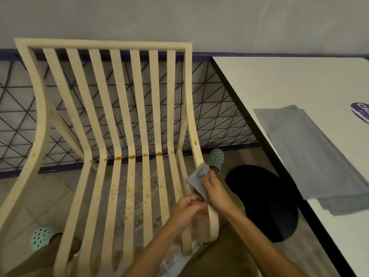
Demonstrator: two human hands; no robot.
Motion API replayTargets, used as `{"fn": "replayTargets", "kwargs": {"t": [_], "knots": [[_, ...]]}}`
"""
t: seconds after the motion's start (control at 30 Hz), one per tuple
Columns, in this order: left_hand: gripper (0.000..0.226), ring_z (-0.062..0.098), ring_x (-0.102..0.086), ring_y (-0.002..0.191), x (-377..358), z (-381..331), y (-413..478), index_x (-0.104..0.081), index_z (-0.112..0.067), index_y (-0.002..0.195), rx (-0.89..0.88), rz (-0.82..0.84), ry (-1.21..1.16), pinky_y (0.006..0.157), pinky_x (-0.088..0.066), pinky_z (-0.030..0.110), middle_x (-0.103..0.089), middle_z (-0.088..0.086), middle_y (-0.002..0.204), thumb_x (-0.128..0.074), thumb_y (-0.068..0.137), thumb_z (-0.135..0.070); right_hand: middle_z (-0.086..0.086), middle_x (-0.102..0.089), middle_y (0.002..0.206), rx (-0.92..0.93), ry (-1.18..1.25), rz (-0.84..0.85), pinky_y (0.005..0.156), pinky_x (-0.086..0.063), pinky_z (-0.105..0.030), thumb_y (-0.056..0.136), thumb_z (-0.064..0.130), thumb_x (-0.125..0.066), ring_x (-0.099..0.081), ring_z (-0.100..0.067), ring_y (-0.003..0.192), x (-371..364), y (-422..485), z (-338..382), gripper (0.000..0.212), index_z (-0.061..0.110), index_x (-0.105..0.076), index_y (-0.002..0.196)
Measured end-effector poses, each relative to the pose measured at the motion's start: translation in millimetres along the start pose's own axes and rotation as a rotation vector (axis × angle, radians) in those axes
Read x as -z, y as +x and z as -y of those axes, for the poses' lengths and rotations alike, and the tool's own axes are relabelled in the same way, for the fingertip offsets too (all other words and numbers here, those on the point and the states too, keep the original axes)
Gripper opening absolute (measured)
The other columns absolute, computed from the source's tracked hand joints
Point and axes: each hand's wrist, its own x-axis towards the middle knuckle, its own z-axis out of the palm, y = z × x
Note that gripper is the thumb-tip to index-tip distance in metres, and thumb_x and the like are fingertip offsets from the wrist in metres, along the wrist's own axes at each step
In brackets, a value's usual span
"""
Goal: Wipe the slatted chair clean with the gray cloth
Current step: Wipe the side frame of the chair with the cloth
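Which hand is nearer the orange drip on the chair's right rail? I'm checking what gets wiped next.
Right. The right hand, holding the gray cloth, is on the rail just below the orange drip; the left hand grips lower down.

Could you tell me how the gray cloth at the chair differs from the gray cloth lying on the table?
The gray cloth at the chair is bunched up in the right hand against the slatted chair; the cloth on the table lies flat and untouched. The held one shows far less area. Both are plain gray.

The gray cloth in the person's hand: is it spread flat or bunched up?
Bunched up. The gray cloth is crumpled in the right hand, pressed against the slatted chair at its right side rail.
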Motion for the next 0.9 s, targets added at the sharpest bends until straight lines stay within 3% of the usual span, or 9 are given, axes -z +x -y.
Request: {"fn": "replayTargets", "kwargs": {"t": [0.07,0.13,0.27,0.4,0.5,0.57,0.63,0.77,0.9], "knots": [[0.017,0.026,-0.072,0.085,7,-8,9,-0.068,-0.007,0.106,0.025,-0.093,-0.091,0.080,-0.059,0.037,-0.074,0.012,0.091,-0.057,0.094,-0.012,0.004,-0.045,0.143,0.023,0.003,0.088,0.109,-0.041,-0.038,0.099,0.047,-0.040,-0.047,-0.013,0.128,4,-7,-6,0.059,0.025,-0.022,0.151],[0.021,0.031,-0.071,0.086,9,-11,17,-0.065,-0.004,0.112,0.051,-0.131,-0.113,0.082,-0.058,0.043,-0.073,0.017,0.094,-0.057,0.094,-0.011,0.009,-0.043,0.141,0.065,-0.096,0.100,0.107,-0.041,-0.033,0.101,0.043,-0.038,-0.047,-0.010,0.128,6,-13,-1,0.060,0.028,-0.014,0.153],[0.023,0.021,-0.068,0.075,-14,-11,9,-0.055,-0.010,0.114,0.067,-0.022,-0.056,0.068,-0.058,0.034,-0.067,0.007,0.086,-0.052,0.093,-0.003,-0.006,-0.059,0.119,0.017,-0.256,-0.044,0.091,-0.049,-0.038,0.103,0.034,-0.037,-0.059,-0.021,0.107,-1,2,17,0.035,0.013,-0.040,0.131],[0.050,0.025,-0.070,0.087,-18,-12,10,-0.042,-0.023,0.129,0.033,0.023,-0.136,0.073,-0.057,0.036,-0.069,0.003,0.098,-0.063,0.085,-0.013,-0.007,-0.059,0.102,-0.041,-0.269,-0.143,0.081,-0.047,-0.036,0.103,0.036,-0.035,-0.059,-0.025,0.096,-10,20,27,0.034,0.008,-0.050,0.115],[0.050,0.023,-0.070,0.088,-14,-11,11,-0.037,-0.029,0.131,0.022,0.043,-0.094,0.078,-0.058,0.037,-0.070,0.006,0.098,-0.061,0.090,-0.012,-0.004,-0.061,0.098,-0.068,-0.123,-0.124,0.080,-0.046,-0.035,0.103,0.034,-0.037,-0.060,-0.022,0.095,-12,23,21,0.031,0.009,-0.054,0.112],[0.049,0.014,-0.068,0.086,-13,-11,9,-0.036,-0.032,0.130,0.009,0.061,-0.102,0.067,-0.056,0.024,-0.067,0.003,0.100,-0.059,0.092,-0.010,-0.007,-0.064,0.104,-0.083,0.044,-0.094,0.092,-0.049,-0.041,0.102,0.028,-0.041,-0.062,-0.022,0.101,-11,22,12,0.024,0.012,-0.056,0.113],[0.050,0.012,-0.069,0.085,-13,-7,8,-0.039,-0.029,0.134,-0.010,0.074,-0.132,0.063,-0.052,0.019,-0.067,0.002,0.105,-0.059,0.093,-0.010,-0.009,-0.064,0.108,-0.060,0.170,-0.051,0.093,-0.048,-0.037,0.102,0.017,-0.043,-0.062,-0.020,0.102,-10,18,6,0.021,0.011,-0.055,0.118],[0.047,0.018,-0.071,0.091,-12,2,3,-0.043,-0.029,0.132,-0.030,0.093,-0.171,0.069,-0.055,0.023,-0.072,0.005,0.105,-0.058,0.094,-0.008,-0.004,-0.064,0.106,-0.020,0.344,0.054,0.086,-0.050,-0.026,0.100,0.011,-0.045,-0.063,-0.014,0.097,-9,4,2,0.028,0.011,-0.049,0.128],[0.038,0.013,-0.071,0.090,-8,2,2,-0.047,-0.027,0.126,-0.054,0.101,-0.115,0.069,-0.056,0.025,-0.074,0.001,0.098,-0.058,0.094,-0.012,-0.002,-0.063,0.103,-0.021,0.247,0.085,0.083,-0.050,-0.028,0.099,0.017,-0.049,-0.062,-0.012,0.093,-6,5,2,0.029,0.012,-0.048,0.127]]}}
